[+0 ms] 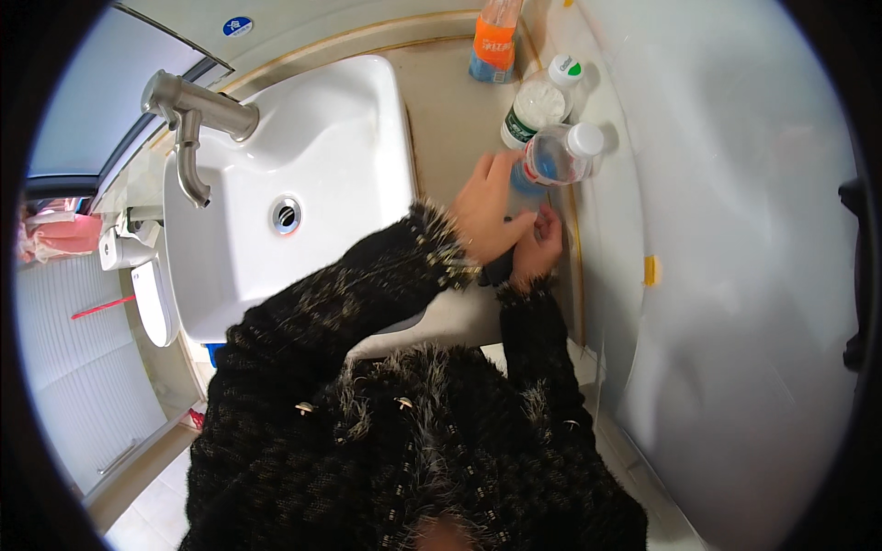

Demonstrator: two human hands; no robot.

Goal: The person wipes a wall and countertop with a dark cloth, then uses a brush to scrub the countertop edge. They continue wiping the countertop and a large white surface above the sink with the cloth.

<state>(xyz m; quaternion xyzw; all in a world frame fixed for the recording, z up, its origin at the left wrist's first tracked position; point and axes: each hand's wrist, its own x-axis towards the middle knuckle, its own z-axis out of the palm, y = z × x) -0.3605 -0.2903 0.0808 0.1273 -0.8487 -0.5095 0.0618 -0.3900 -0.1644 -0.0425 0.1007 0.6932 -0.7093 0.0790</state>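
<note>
My left hand [486,210] reaches over the counter with its fingers extended, fingertips beside a clear plastic bottle [559,155] with a white cap and blue contents. Whether they touch it is unclear. Just below, my right hand [539,248] has curled fingers close to my left thumb; anything inside them is hidden. A dark object [499,270] lies partly covered beneath my hands. Behind the capped bottle stands a clear container [541,107] with whitish contents and a dark green label. Farther back are a white cap with a green mark [565,69] and an orange-labelled bottle [495,45] with blue contents.
A white washbasin [351,172] with a metal faucet [200,113] lies left of my hands. A pale wall or panel [723,206] rises on the right. At the far left are a toilet [153,303] and pink cloth [65,237].
</note>
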